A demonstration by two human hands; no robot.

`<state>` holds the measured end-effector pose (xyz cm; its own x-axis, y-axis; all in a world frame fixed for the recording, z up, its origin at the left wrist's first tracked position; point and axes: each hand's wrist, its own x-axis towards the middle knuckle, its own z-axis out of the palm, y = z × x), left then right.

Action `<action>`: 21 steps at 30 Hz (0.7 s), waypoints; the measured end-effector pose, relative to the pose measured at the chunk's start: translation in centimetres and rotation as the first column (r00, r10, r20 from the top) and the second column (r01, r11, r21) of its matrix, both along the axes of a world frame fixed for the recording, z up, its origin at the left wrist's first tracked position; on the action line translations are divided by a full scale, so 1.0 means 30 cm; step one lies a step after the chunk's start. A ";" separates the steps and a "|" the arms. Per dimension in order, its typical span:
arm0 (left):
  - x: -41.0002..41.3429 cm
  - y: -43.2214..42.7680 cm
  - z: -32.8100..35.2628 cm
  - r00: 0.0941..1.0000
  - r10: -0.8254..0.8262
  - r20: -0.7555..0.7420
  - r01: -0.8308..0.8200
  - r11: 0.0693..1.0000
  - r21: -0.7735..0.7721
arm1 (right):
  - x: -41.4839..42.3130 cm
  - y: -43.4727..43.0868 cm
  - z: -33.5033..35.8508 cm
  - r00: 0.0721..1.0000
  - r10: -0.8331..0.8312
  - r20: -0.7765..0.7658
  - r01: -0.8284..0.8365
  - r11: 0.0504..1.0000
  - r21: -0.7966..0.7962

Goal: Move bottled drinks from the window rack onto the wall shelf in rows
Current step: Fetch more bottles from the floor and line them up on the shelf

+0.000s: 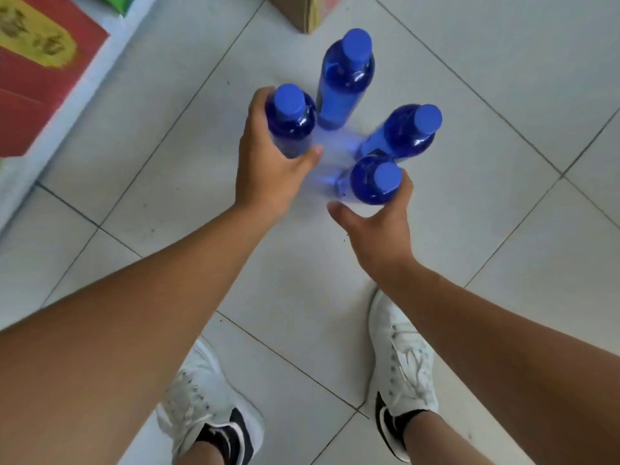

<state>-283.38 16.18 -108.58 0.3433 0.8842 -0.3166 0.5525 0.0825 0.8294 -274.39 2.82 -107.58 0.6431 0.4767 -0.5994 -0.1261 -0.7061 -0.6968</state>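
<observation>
Four blue bottles are carried upright over the tiled floor, fanned out with their bases close together. No rack or wall shelf is identifiable in view.

The left hand grips the left bottle, fingers curled round the body, thumb pressed on its near side. The right hand holds the near bottle with fingers wrapped behind it, thumb standing off. The blurred bases hide which hand supports the far bottle and the right bottle.

Handling, as judged:
- The bottles look full, so each is moderately heavy.
- The walls are smooth, glossy plastic: slippery, and likely to yield slightly under pressure.
- The best hold is round the straight body below the shoulder. The caps offer only a weak pinch.
- Two bottles per hand risks one slipping free.
</observation>
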 end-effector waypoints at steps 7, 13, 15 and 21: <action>-0.018 0.017 -0.007 1.000 0.024 -0.007 -0.024 0.999 -0.032 | -0.033 -0.004 -0.042 0.984 -0.154 0.087 0.144 0.983 0.112; -0.139 -0.109 0.243 0.986 0.164 0.000 -0.163 0.979 -0.119 | -0.089 -0.095 0.244 0.996 -0.015 0.087 0.006 0.995 0.103; -0.184 -0.156 0.379 0.978 0.210 0.002 -0.207 0.965 -0.162 | -0.094 -0.112 0.406 0.998 0.031 0.046 -0.036 0.993 0.113; -0.277 -0.227 0.920 0.957 0.288 0.025 -0.270 0.923 -0.274 | -0.093 -0.080 0.962 0.985 0.173 -0.005 -0.171 0.977 0.124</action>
